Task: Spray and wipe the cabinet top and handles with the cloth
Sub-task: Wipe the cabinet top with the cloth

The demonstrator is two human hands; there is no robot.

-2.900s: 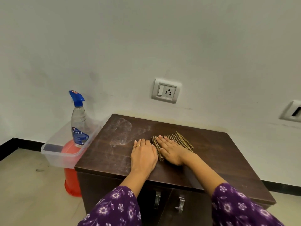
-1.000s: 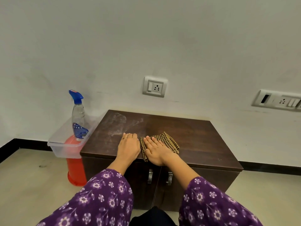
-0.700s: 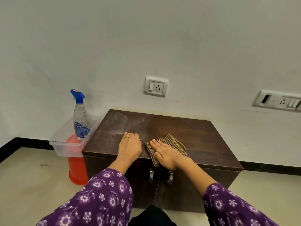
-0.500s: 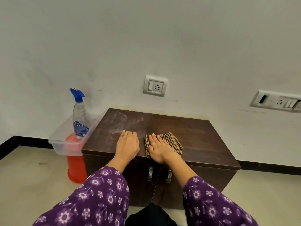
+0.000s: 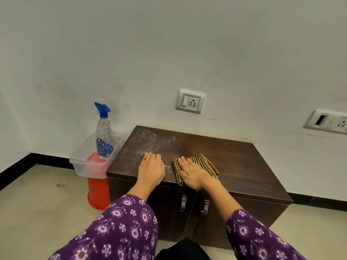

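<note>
Dark cabinet top point(image 5: 234, 156), whitish smear point(image 5: 150, 139) at its back-left corner. Spray bottle point(image 5: 104, 136) stands just off the cabinet's left side. Left hand point(image 5: 151, 171) lies flat, bracing near the front edge. Right hand point(image 5: 193, 173), fingers straight, presses the checked cloth point(image 5: 204, 162) mid-front. Best play: firm, overlapping sweeps toward that smear.

Soft, even indoor light turns the white wall point(image 5: 169, 44) a dull grey-green and casts only faint shadows, with a mild sheen on the cabinet top point(image 5: 244, 162), wide-angle bending of the skirting point(image 5: 52, 160) (strongest toward the corners) and slightly blurred sleeves point(image 5: 122, 231) at the bottom
</note>
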